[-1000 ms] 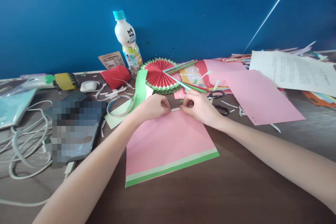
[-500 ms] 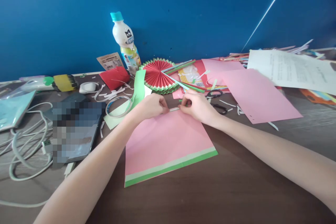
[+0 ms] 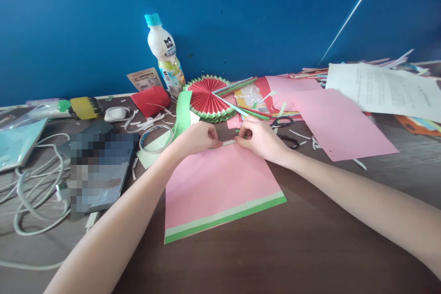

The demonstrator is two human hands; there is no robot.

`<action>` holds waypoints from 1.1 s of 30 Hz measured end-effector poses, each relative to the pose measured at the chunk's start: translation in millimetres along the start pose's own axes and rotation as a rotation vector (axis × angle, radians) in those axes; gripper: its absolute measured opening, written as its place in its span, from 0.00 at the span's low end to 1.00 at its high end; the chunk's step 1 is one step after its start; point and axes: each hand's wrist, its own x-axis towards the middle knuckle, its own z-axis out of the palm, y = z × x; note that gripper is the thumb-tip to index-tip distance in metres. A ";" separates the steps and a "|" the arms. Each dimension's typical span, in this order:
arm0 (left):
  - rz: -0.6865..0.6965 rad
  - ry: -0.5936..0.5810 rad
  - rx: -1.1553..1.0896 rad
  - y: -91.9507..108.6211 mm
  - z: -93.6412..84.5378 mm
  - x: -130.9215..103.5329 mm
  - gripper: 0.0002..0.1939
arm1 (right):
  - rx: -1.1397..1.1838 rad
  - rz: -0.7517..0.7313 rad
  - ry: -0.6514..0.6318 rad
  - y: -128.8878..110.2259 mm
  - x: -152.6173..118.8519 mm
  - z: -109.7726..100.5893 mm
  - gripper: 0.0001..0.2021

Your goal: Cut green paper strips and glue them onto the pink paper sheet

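Observation:
A pink sheet of paper lies on the table in front of me, with a pale green and a bright green band along its near edge. At its far edge my left hand is closed, thumb and fingers pinched on the paper. Just to the right, my right hand pinches the same edge. Between the fingertips runs a narrow white strip; whether it is tape or a folded edge I cannot tell. Behind the hands a pleated red and green paper rosette leans near the wall.
Black-handled scissors lie beside my right hand, and a tape roll beside my left forearm. A drink bottle stands at the back. Left are a phone and white cables; right, another pink sheet and a printed page.
Both hands stay pinched at the paper's far edge with hardly any movement. The whole view has shifted very slightly.

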 end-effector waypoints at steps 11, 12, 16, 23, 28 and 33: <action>0.112 -0.111 -0.011 -6.4 -10.5 -4.1 0.05 | 0.004 -0.001 -0.008 -0.2 0.3 -0.8 0.09; 0.124 -0.125 -0.019 -7.7 -11.5 -4.0 0.05 | 0.006 -0.003 -0.008 -0.2 0.2 -0.8 0.09; 0.117 -0.167 -0.052 -11.9 -16.2 -4.1 0.08 | 0.012 -0.005 -0.008 -0.2 -0.4 -0.8 0.09; 0.121 -0.080 -0.108 -11.0 -8.2 -6.6 0.09 | 0.005 0.003 -0.007 -1.2 0.2 -0.8 0.09; 0.134 0.079 -0.036 -8.4 8.9 -5.4 0.04 | 0.006 0.022 -0.014 -3.6 0.5 -1.3 0.10; 0.170 0.080 -0.038 -10.0 10.7 -4.8 0.02 | 0.007 0.029 -0.001 -2.7 -0.1 -0.9 0.10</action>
